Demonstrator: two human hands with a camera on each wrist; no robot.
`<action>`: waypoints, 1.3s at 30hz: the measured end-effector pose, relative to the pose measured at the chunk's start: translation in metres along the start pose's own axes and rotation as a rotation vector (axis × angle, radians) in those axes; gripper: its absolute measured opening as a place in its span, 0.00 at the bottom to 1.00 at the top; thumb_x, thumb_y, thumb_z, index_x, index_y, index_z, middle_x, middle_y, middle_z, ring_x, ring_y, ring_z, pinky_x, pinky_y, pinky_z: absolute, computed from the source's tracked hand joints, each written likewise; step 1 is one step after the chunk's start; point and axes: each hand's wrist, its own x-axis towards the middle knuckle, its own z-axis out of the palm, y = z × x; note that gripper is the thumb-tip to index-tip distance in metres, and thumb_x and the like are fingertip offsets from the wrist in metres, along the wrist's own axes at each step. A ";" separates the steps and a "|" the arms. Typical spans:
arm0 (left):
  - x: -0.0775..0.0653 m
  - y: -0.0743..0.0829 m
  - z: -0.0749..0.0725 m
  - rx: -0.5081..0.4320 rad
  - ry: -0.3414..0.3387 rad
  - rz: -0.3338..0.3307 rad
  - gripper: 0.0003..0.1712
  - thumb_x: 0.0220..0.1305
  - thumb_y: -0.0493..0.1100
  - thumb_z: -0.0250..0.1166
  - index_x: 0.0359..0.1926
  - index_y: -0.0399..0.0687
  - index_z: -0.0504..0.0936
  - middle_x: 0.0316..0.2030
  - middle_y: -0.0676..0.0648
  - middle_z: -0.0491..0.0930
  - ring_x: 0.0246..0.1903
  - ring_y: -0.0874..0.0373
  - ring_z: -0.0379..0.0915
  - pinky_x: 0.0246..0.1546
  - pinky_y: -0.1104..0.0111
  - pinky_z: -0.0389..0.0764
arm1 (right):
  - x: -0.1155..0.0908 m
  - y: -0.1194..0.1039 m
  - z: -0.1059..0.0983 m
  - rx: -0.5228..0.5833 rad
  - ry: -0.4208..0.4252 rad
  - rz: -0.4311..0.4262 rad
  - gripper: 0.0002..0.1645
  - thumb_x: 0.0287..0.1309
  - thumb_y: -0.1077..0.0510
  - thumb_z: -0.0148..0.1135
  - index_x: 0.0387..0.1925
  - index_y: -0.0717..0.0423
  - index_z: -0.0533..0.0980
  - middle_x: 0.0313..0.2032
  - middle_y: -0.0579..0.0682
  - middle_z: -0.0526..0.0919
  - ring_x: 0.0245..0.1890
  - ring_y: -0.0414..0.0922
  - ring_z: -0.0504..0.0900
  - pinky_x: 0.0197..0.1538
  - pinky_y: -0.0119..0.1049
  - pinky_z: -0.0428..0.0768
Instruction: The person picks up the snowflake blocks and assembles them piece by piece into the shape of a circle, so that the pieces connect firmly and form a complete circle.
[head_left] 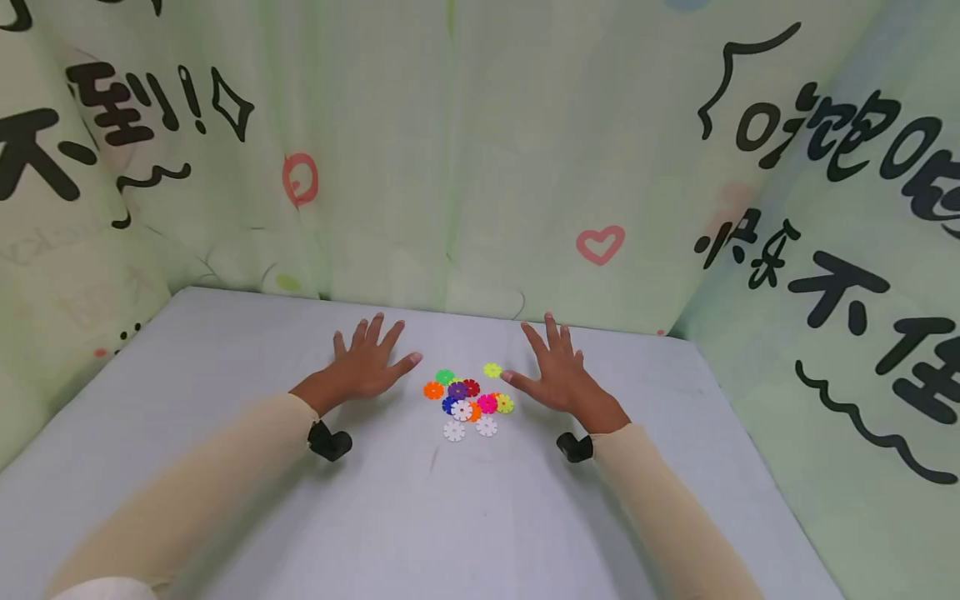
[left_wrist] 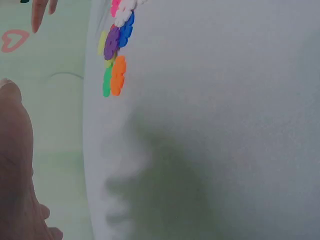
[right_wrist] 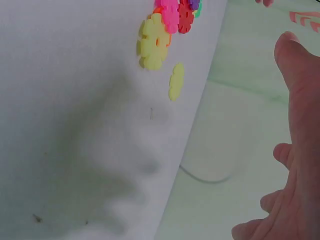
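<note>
A small heap of flower-shaped plastic discs lies mid-table, among them an orange disc (head_left: 433, 390), a green disc (head_left: 446, 377), a purple disc (head_left: 457, 390), a pink disc (head_left: 487, 404) and a white disc (head_left: 453, 431). Left of the heap hovers my left hand (head_left: 365, 367), fingers spread and holding nothing. My right hand (head_left: 558, 375) is spread on the other side, its thumb near a lone yellow disc (head_left: 492, 370). In the right wrist view, that yellow disc (right_wrist: 176, 81) lies apart from the heap. Both hands cast shadows on the tabletop below them.
The discs lie on a white-covered table (head_left: 420, 517). Behind and beside it hang pale green curtains (head_left: 480, 167) with black lettering and red hearts. A black wrist mount (head_left: 330, 442) sits at the left wrist, another black mount (head_left: 575, 447) at the right.
</note>
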 end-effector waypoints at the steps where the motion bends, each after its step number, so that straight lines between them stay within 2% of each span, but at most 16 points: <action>1: 0.000 0.001 0.001 -0.017 0.000 0.017 0.50 0.66 0.74 0.39 0.77 0.49 0.44 0.74 0.34 0.36 0.72 0.33 0.30 0.61 0.33 0.28 | 0.000 -0.001 0.001 0.020 0.008 -0.009 0.57 0.55 0.28 0.56 0.76 0.49 0.47 0.75 0.60 0.31 0.72 0.66 0.33 0.63 0.72 0.44; 4: 0.000 0.006 0.002 -0.094 0.001 0.064 0.45 0.70 0.69 0.42 0.76 0.46 0.48 0.74 0.34 0.40 0.72 0.35 0.34 0.64 0.36 0.33 | -0.001 -0.003 0.004 0.059 0.010 -0.021 0.56 0.54 0.30 0.60 0.76 0.49 0.50 0.75 0.59 0.33 0.72 0.65 0.35 0.64 0.70 0.47; 9: 0.002 0.012 0.005 -0.243 -0.010 0.097 0.38 0.73 0.59 0.48 0.74 0.43 0.55 0.73 0.35 0.48 0.71 0.38 0.45 0.66 0.43 0.51 | -0.004 -0.002 0.013 0.107 0.003 -0.050 0.54 0.54 0.33 0.64 0.75 0.47 0.53 0.75 0.57 0.37 0.73 0.62 0.38 0.61 0.66 0.61; 14: 0.004 0.017 0.010 -0.281 0.008 0.117 0.30 0.73 0.52 0.54 0.68 0.41 0.66 0.68 0.36 0.59 0.68 0.41 0.55 0.64 0.47 0.59 | -0.004 -0.005 0.018 0.166 -0.010 -0.089 0.51 0.51 0.42 0.72 0.72 0.49 0.60 0.75 0.56 0.40 0.73 0.60 0.44 0.60 0.61 0.67; 18: 0.005 0.021 0.017 -0.356 0.025 0.111 0.21 0.72 0.45 0.55 0.60 0.39 0.75 0.61 0.39 0.70 0.61 0.44 0.65 0.61 0.52 0.67 | -0.006 -0.011 0.022 0.210 -0.025 -0.103 0.43 0.51 0.47 0.74 0.67 0.51 0.68 0.74 0.56 0.48 0.72 0.60 0.50 0.59 0.59 0.69; 23: 0.007 0.029 0.024 -0.478 0.070 0.105 0.15 0.69 0.39 0.57 0.54 0.39 0.80 0.49 0.44 0.78 0.50 0.49 0.73 0.51 0.59 0.77 | -0.007 -0.016 0.028 0.229 -0.004 -0.118 0.34 0.52 0.52 0.73 0.61 0.53 0.74 0.68 0.56 0.64 0.69 0.57 0.59 0.60 0.55 0.70; 27: 0.009 0.034 0.029 -0.540 0.125 0.098 0.12 0.66 0.36 0.60 0.48 0.37 0.82 0.42 0.46 0.80 0.43 0.52 0.75 0.45 0.64 0.79 | -0.007 -0.020 0.032 0.301 0.012 -0.115 0.25 0.54 0.58 0.72 0.55 0.56 0.78 0.58 0.55 0.76 0.60 0.54 0.71 0.57 0.49 0.75; 30: 0.010 0.037 0.034 -0.572 0.143 0.074 0.09 0.64 0.33 0.62 0.44 0.37 0.84 0.38 0.46 0.82 0.40 0.53 0.76 0.41 0.67 0.80 | -0.006 -0.023 0.034 0.369 -0.010 -0.100 0.19 0.56 0.61 0.70 0.50 0.58 0.80 0.49 0.52 0.81 0.51 0.51 0.76 0.52 0.44 0.78; 34: 0.011 0.041 0.040 -0.613 0.118 0.041 0.08 0.62 0.33 0.65 0.42 0.37 0.85 0.37 0.47 0.82 0.38 0.54 0.76 0.40 0.68 0.81 | -0.006 -0.023 0.038 0.408 -0.032 -0.086 0.12 0.57 0.64 0.67 0.45 0.58 0.82 0.40 0.47 0.82 0.42 0.46 0.77 0.45 0.38 0.79; 39: 0.013 0.050 0.044 -0.634 0.066 0.016 0.08 0.61 0.32 0.66 0.42 0.37 0.85 0.35 0.47 0.81 0.37 0.54 0.75 0.38 0.68 0.81 | -0.005 -0.023 0.042 0.408 -0.047 -0.051 0.11 0.57 0.64 0.68 0.43 0.56 0.82 0.38 0.45 0.80 0.39 0.45 0.75 0.41 0.35 0.78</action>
